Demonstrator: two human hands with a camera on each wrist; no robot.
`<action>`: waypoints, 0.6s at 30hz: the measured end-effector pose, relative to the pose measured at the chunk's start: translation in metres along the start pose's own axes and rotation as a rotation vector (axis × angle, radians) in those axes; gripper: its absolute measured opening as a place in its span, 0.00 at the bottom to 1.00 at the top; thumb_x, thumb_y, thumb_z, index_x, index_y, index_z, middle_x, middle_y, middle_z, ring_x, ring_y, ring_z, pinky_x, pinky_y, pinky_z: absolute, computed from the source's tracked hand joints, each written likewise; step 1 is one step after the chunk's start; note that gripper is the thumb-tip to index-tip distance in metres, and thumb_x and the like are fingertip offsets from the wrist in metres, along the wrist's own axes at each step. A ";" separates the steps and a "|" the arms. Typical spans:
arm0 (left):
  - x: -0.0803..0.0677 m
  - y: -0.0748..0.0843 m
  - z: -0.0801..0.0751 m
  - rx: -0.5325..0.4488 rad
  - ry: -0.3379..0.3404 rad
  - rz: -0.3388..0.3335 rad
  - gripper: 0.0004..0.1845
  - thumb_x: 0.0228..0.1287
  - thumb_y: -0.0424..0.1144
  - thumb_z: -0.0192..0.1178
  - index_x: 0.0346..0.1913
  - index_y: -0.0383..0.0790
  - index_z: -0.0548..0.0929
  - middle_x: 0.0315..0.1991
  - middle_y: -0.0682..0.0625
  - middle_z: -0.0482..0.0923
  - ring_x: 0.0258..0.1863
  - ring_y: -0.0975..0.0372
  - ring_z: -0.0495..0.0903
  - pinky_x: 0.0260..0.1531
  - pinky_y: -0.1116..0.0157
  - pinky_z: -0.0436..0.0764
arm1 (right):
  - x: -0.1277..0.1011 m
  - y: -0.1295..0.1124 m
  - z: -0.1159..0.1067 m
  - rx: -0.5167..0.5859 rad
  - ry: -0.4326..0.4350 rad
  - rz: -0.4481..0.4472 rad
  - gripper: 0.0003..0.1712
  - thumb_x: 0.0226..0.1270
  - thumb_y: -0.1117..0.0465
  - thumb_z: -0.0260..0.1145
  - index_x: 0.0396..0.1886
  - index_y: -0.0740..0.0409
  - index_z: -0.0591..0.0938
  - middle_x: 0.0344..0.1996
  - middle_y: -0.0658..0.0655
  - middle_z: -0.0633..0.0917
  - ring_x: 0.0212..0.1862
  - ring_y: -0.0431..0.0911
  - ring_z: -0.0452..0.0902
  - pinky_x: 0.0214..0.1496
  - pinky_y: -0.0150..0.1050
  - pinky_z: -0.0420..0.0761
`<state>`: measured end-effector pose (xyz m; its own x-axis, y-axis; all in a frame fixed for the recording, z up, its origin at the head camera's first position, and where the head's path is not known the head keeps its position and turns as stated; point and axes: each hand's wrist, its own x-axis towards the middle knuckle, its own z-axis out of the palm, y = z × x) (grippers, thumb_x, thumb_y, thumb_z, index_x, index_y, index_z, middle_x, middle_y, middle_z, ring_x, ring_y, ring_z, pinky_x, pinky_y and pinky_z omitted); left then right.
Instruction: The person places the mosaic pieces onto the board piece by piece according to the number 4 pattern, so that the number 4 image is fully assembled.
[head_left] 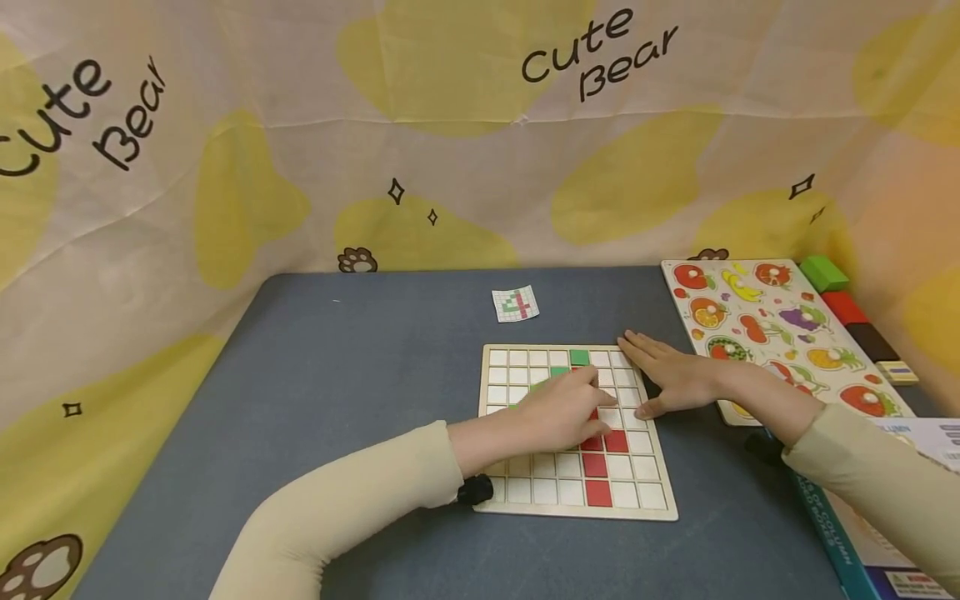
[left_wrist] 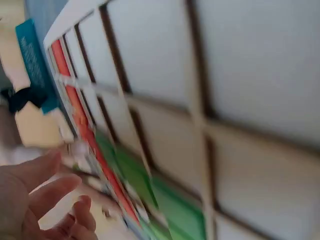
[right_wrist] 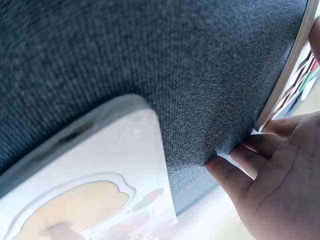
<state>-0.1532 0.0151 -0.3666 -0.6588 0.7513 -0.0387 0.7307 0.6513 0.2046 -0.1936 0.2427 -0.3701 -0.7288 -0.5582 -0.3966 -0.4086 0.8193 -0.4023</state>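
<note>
Occlusions, crops and blur, all three views.

The left hand (head_left: 558, 412) covers the middle cells of the pale wooden grid board with white, red and green square tiles (head_left: 525, 487), so the tiles under it cannot be read. The pattern on the small square printed card (head_left: 516, 303) is too small to make out. The teal-edged printed box (head_left: 840, 542) is cut by the head view's lower right edge. The left wrist view is motion-blurred. In the right wrist view, the right hand (right_wrist: 280, 185) is cropped by the frame edge.
</note>
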 end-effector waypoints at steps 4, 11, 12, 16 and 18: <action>-0.020 -0.027 -0.011 -0.004 0.081 -0.079 0.24 0.68 0.51 0.62 0.64 0.48 0.79 0.52 0.49 0.78 0.43 0.62 0.79 0.39 0.68 0.79 | 0.000 -0.001 0.002 0.003 -0.004 0.008 0.66 0.56 0.40 0.72 0.78 0.69 0.44 0.78 0.74 0.43 0.78 0.72 0.36 0.74 0.71 0.47; -0.070 -0.086 -0.018 0.170 0.317 -0.193 0.24 0.69 0.45 0.61 0.64 0.38 0.76 0.58 0.41 0.78 0.57 0.49 0.78 0.52 0.52 0.80 | 0.000 0.001 0.000 -0.013 -0.006 0.005 0.67 0.56 0.37 0.71 0.78 0.68 0.45 0.78 0.73 0.43 0.78 0.72 0.38 0.73 0.71 0.50; -0.077 -0.092 -0.019 0.213 0.339 -0.208 0.25 0.69 0.44 0.61 0.64 0.37 0.75 0.59 0.41 0.78 0.58 0.49 0.78 0.53 0.51 0.80 | 0.000 0.001 -0.001 -0.014 -0.010 0.005 0.67 0.56 0.37 0.71 0.78 0.67 0.45 0.78 0.73 0.43 0.78 0.72 0.38 0.73 0.71 0.50; -0.105 -0.114 -0.020 0.320 0.392 -0.279 0.27 0.70 0.45 0.60 0.68 0.39 0.72 0.65 0.43 0.75 0.66 0.49 0.74 0.61 0.50 0.76 | -0.002 0.002 -0.009 -0.004 -0.010 0.007 0.64 0.59 0.35 0.68 0.79 0.66 0.46 0.78 0.73 0.44 0.77 0.73 0.39 0.72 0.73 0.51; -0.116 -0.123 -0.020 0.329 0.398 -0.308 0.28 0.70 0.45 0.59 0.70 0.40 0.70 0.68 0.43 0.72 0.69 0.48 0.71 0.65 0.48 0.73 | -0.004 0.001 -0.015 -0.020 0.036 0.022 0.60 0.62 0.34 0.64 0.79 0.63 0.48 0.78 0.72 0.45 0.77 0.73 0.40 0.72 0.73 0.51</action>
<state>-0.1699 -0.1541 -0.3673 -0.8191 0.4665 0.3340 0.4706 0.8793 -0.0740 -0.1990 0.2477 -0.3560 -0.7571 -0.5351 -0.3748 -0.4029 0.8341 -0.3769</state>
